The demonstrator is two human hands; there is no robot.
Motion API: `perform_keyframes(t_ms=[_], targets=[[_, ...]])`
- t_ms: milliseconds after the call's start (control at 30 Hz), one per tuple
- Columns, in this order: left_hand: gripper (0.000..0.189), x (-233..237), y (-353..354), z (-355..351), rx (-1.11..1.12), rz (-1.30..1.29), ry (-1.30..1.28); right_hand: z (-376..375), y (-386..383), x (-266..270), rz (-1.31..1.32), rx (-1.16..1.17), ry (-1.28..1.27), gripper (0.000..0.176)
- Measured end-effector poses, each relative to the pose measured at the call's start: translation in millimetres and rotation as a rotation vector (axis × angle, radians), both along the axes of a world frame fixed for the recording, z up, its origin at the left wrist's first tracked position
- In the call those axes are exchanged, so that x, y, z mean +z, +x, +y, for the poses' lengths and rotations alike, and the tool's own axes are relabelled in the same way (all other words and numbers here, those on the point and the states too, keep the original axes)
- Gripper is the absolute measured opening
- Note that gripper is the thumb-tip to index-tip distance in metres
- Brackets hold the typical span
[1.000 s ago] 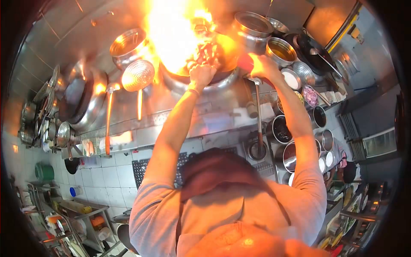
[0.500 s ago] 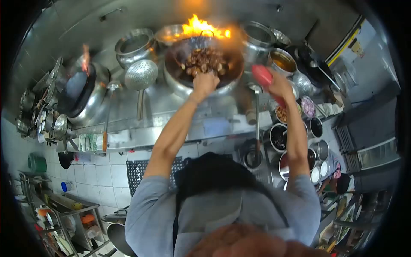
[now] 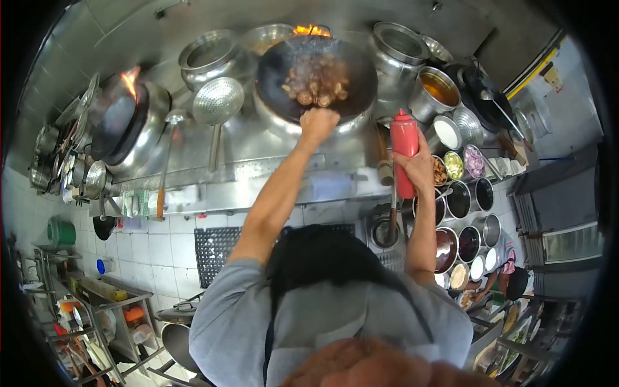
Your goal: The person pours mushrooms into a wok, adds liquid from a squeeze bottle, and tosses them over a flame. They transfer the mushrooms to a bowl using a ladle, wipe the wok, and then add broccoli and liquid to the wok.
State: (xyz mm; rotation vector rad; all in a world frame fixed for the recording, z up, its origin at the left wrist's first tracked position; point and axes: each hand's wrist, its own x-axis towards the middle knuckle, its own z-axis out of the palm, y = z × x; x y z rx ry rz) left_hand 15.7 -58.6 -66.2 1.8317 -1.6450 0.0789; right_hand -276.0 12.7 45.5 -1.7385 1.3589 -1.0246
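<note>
My left hand [image 3: 318, 124] is closed at the near rim of a dark wok [image 3: 358, 68]; the part it grips is covered by my fingers. Browned chunks of food [image 3: 316, 80] lie blurred in the wok's middle, with haze over them. My right hand [image 3: 419, 164] is wrapped round a red squeeze bottle [image 3: 402, 138], which is held upright with its capped tip pointing away from me. The bottle is to the right of the wok, in front of the steel counter.
Flames [image 3: 312, 30] rise behind the wok, and another flame [image 3: 131, 82] burns at the left wok [image 3: 126, 126]. A perforated skimmer [image 3: 218, 101] and a ladle [image 3: 175, 117] lie left. A pot of amber liquid [image 3: 440, 88] and several ingredient containers [image 3: 474, 161] stand right. Another person [image 3: 509, 277] is at lower right.
My right hand has drawn the bottle back towards me and turned it from slanted to upright. The flames behind the wok have become smaller. My left hand stays at the wok's near rim.
</note>
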Motion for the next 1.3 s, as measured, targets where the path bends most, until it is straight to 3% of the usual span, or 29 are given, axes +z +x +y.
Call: perform_keyframes(t_ms=[133, 200, 300, 400, 500, 567, 633, 733, 800, 867, 933, 1033, 1167, 1300], targets=[[0.036, 11, -21, 81, -0.131, -0.016, 0.022, -9, -17, -13, -0.043, 0.009, -0.149, 0.086], [0.038, 6, -9, 57, -0.086, -0.061, -0.078, 2, -21, 4, 0.039, -0.033, -0.048, 0.087], [0.037, 49, 4, 38, -0.078, -0.050, 0.008, -2, -19, 12, -0.009, -0.023, 0.054, 0.092], [0.037, 82, 7, 15, -0.078, -0.056, 0.008, -13, -20, 9, 0.048, 0.031, -0.157, 0.094], [0.040, 83, 6, 8, -0.039, -0.023, 0.089, -22, -14, 5, 0.072, 0.019, -0.126, 0.095], [0.040, 54, 10, -3, -0.036, -0.052, 0.119, -27, -4, 10, 0.046, 0.042, -0.052, 0.095], [0.039, 14, 9, -6, -0.038, -0.048, 0.147, -41, 0, 4, 0.188, 0.012, -0.100, 0.095], [0.039, -4, -7, 40, -0.060, -0.081, 0.038, -60, -1, -6, 0.290, 0.046, -0.219, 0.095], [0.038, -8, -4, 54, -0.081, -0.055, 0.030, -74, -3, -14, 0.361, 0.077, -0.287, 0.096], [0.038, 16, 8, 42, -0.107, -0.041, -0.075, -67, 12, 15, 0.467, 0.055, -0.095, 0.097], [0.038, 25, 19, 10, -0.080, -0.024, -0.098, -92, 10, 5, 0.567, 0.152, -0.203, 0.095], [0.032, 20, 21, -13, -0.036, -0.102, 0.027, -131, 25, 7, 0.663, 0.228, -0.242, 0.086], [0.036, 18, 20, -10, -0.053, -0.050, 0.108, -135, 74, 52, 1.077, 0.263, -0.235, 0.070], [0.040, 6, 25, -15, -0.076, -0.056, -0.012, -165, 89, 70, 1.185, 0.268, -0.276, 0.064]])
